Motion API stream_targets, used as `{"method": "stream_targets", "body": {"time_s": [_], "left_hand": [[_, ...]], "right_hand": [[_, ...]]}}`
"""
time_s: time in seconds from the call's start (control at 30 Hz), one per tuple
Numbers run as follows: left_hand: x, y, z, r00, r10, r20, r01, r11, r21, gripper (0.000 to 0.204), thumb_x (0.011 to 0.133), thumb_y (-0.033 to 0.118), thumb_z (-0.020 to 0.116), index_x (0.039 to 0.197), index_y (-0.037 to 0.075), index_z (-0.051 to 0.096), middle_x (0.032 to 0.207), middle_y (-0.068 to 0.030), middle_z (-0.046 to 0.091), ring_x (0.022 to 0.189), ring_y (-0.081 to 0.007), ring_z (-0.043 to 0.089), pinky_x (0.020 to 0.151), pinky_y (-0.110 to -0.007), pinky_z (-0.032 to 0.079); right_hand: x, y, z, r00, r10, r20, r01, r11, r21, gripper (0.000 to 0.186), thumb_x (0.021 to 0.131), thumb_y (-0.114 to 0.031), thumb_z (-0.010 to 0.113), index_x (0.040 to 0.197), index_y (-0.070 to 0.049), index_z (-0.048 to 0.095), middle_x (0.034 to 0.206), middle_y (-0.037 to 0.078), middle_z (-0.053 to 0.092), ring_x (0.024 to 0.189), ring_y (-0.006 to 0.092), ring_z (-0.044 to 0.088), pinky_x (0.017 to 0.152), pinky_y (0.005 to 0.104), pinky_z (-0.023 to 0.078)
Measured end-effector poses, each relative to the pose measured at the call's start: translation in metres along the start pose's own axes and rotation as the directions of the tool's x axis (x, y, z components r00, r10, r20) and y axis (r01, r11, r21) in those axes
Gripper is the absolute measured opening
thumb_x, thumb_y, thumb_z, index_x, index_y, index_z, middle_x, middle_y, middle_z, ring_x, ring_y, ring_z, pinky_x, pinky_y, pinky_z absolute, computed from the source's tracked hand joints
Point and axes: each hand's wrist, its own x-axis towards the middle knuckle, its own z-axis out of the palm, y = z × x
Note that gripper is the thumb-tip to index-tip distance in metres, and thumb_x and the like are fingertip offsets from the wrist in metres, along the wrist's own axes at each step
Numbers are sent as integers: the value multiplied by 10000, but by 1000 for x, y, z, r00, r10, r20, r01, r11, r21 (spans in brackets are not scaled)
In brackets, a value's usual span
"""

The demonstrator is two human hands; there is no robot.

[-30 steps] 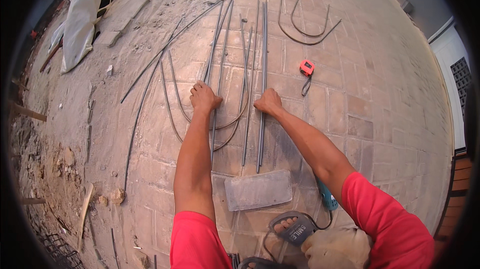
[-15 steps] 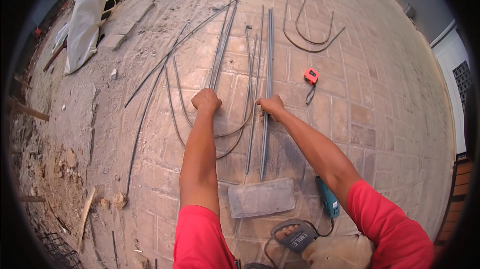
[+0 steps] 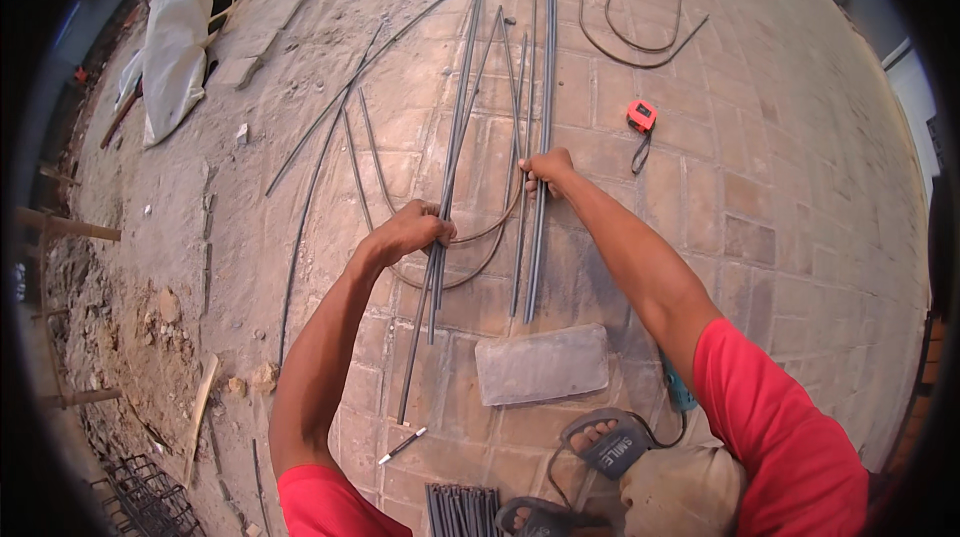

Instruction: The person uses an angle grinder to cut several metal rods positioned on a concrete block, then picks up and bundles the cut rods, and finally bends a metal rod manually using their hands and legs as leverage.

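Steel rods (image 3: pixel 549 67) are being gripped in two bundles (image 3: pixel 458 127) | left hand (image 3: pixel 423 227) clamped on one | right hand (image 3: pixel 548 173) clamped on another | leftmost rods (image 3: pixel 308 141) apparently ungathered

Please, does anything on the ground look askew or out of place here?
Yes. Toward the upper left, one long rod lies slantwise across another rod, while the rods in the right hand run nearly parallel. I see no spill.
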Motion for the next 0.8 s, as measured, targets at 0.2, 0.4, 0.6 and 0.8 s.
{"method": "stream_targets", "body": {"time_s": [0.2, 0.4, 0.6, 0.8], "left_hand": [[-74, -73, 42, 982, -117, 148, 144, 972, -183, 118, 826, 94, 658, 914, 30, 613, 849, -52, 616, 791, -173, 612, 790, -307, 489], [-111, -67, 63, 978, -175, 112, 208, 809, -551, 108, 828, 44, 626, 924, 0, 604, 853, -99, 659, 925, -247, 685, 950, -388, 514], [-117, -51, 67, 984, -88, 156, 166, 770, -616, 154, 900, 134, 612, 923, -15, 644, 911, -148, 687, 974, -283, 685, 976, -388, 490], [-113, -33, 107, 989, -115, 97, 134, 966, -219, 939, 885, 796, 382, 1124, -69, 658, 1055, -184, 674, 1040, -291, 611, 995, -421, 431]], "right_hand": [[-3, 7, -3, 995, -47, 88, 44, 999, 32, 184, 842, -125, 695, 761, -16, 570, 613, 67, 510, 441, 180, 498, 405, 389, 486], [1, 4, -52, 910, -150, 386, -43, 893, 448, 178, 857, -271, 548, 806, -103, 517, 561, 4, 484, 461, 184, 465, 549, 408, 528], [-45, 20, -29, 900, -164, 404, -9, 919, 394, 149, 879, -235, 547, 829, -95, 555, 615, 32, 564, 540, 179, 542, 579, 355, 529], [-148, 70, -21, 889, -78, 451, -1, 985, 173, 164, 869, -202, 584, 854, -39, 596, 685, 76, 617, 622, 198, 615, 653, 331, 546]]}}
